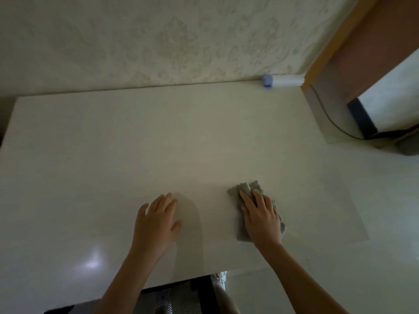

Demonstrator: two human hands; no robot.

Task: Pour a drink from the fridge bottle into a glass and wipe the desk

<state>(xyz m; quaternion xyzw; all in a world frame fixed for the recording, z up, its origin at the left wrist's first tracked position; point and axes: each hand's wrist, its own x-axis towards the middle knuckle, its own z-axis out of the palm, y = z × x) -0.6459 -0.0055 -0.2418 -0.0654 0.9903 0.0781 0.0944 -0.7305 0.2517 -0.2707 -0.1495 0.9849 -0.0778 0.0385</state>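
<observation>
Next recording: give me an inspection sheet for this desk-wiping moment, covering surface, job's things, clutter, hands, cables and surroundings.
Surface: white desk, glossy, with a light glare near its front left; no spill visible.
Job's things: grey cloth flat on the desk at front right; no bottle or glass seen.
Clutter: white roll with a blue end lying at the back right corner against the wall.
Hands: right hand pressed flat on the cloth; left hand open, palm down on the bare desk.
Cables: dark cable running down past the desk's right edge.
Surroundings: patterned wall behind; wooden frame at right; pale floor.
</observation>
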